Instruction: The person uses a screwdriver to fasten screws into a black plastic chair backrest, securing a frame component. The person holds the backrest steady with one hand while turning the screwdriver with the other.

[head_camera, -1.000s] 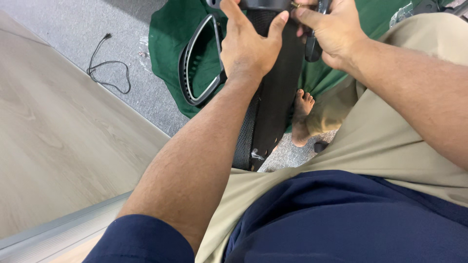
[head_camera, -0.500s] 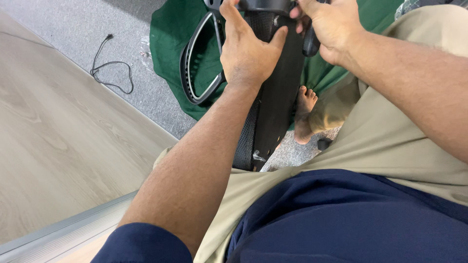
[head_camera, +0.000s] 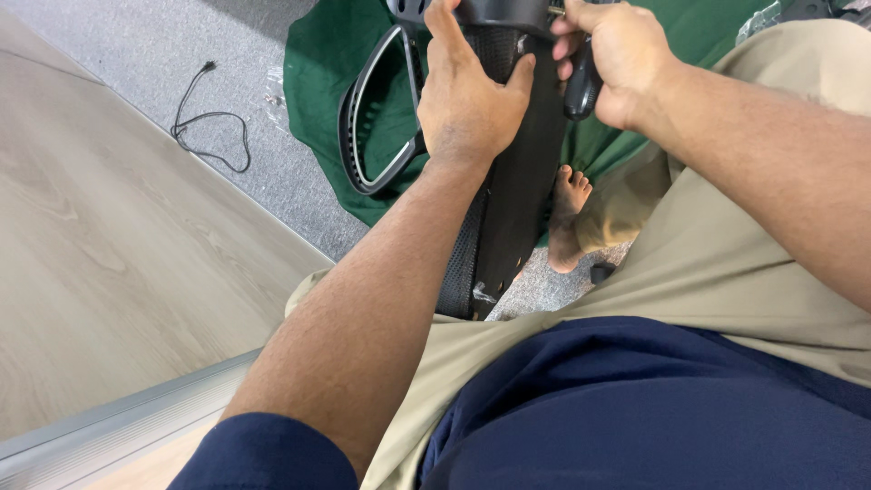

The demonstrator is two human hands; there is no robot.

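A black chair back panel [head_camera: 524, 191] stands upright between my knees, its lower end resting near my lap. My left hand [head_camera: 472, 100] presses flat against its front face, fingers spread and gripping the panel near its top. My right hand [head_camera: 612, 59] is closed around the dark handle of a tool [head_camera: 582, 89] at the panel's upper right edge. A black looped armrest frame [head_camera: 363, 136] lies just left of the panel on a green cloth [head_camera: 318, 82]. The top of the panel runs out of view.
Grey carpet [head_camera: 181, 45] covers the floor beyond a light wood surface [head_camera: 100, 272] at left. A black cable [head_camera: 213, 127] lies coiled on the carpet. My bare foot [head_camera: 567, 222] rests on the carpet below the green cloth. My tan trousers [head_camera: 726, 263] fill the right side.
My left hand has shifted slightly on the panel. My right hand stays closed on the tool handle at the panel's top. The view has tilted a little.
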